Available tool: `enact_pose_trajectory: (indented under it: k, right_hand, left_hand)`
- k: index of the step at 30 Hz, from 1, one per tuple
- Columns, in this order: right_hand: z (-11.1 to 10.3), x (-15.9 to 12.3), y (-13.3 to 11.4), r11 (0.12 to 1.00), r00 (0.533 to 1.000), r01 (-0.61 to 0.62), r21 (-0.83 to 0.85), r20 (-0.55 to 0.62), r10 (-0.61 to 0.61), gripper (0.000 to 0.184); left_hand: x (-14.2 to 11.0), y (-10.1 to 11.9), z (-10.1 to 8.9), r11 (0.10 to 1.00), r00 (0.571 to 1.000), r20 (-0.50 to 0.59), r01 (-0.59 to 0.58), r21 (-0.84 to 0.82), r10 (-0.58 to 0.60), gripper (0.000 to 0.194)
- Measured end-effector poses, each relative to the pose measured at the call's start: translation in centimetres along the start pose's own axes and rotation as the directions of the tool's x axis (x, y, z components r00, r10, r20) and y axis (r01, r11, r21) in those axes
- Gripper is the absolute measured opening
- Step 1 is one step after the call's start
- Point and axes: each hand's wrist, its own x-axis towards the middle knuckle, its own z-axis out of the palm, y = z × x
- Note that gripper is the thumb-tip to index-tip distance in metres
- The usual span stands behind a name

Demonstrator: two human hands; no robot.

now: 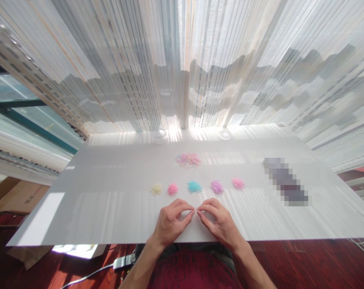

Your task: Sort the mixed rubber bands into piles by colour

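Note:
My left hand [174, 220] and my right hand [218, 220] meet near the table's front edge. Thumb and forefinger are pinched on each, and the fingertips almost touch. Whatever sits between them is too small to make out. Just beyond lies a row of small piles of thin, fine pieces: a yellow pile [156, 189], a coral pink pile [172, 189], a turquoise pile [194, 186], a purple pile [217, 187] and a light pink pile [238, 184]. Behind the row spreads a larger mixed-colour pile [188, 159].
The white table [109, 208] reaches back to sheer curtains [124, 80]. Two clear round containers [160, 135] stand along its back edge. A pixelated object [285, 182] lies at right. On the floor are a cardboard box [22, 194] and a white power strip [123, 262].

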Motion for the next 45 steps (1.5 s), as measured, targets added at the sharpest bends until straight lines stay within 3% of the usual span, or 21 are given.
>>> enact_pose_trajectory:
  k: [9,18,32,36,40,45]
  right_hand:
    - [0.1,0.0,0.1,1.000,1.000,-0.019,0.001,-0.003,0.019,0.013]
    - [0.3,-0.2,0.4,0.999,0.999,-0.035,0.006,0.000,0.035,0.013]
    - [0.3,-0.1,0.2,1.000,1.000,-0.026,-0.008,-0.004,0.026,0.015]
    - [0.2,0.0,0.0,1.000,1.000,-0.023,-0.006,-0.020,0.023,0.014]
    - [0.2,0.1,-0.1,1.000,1.000,-0.024,-0.010,-0.020,0.024,0.014]
    - [0.2,0.1,-0.2,0.999,0.999,-0.035,-0.008,-0.010,0.035,0.015]
  left_hand:
    - [-0.3,0.2,-0.2,0.992,0.996,-0.014,0.089,-0.092,-0.091,0.008]
    - [-0.4,0.4,-0.5,0.991,0.993,-0.015,0.115,-0.066,-0.116,0.011]
    - [-0.8,0.3,-0.7,0.998,0.997,-0.021,0.070,0.009,-0.070,0.013]
    - [-0.6,-0.4,-1.8,0.996,0.988,-0.144,0.060,0.073,-0.049,0.013]
    - [0.0,-1.4,-3.5,0.942,0.930,-0.367,0.124,0.312,-0.001,0.014]
    - [0.4,-2.0,-4.0,0.867,0.910,-0.414,0.214,0.450,-0.010,0.019]
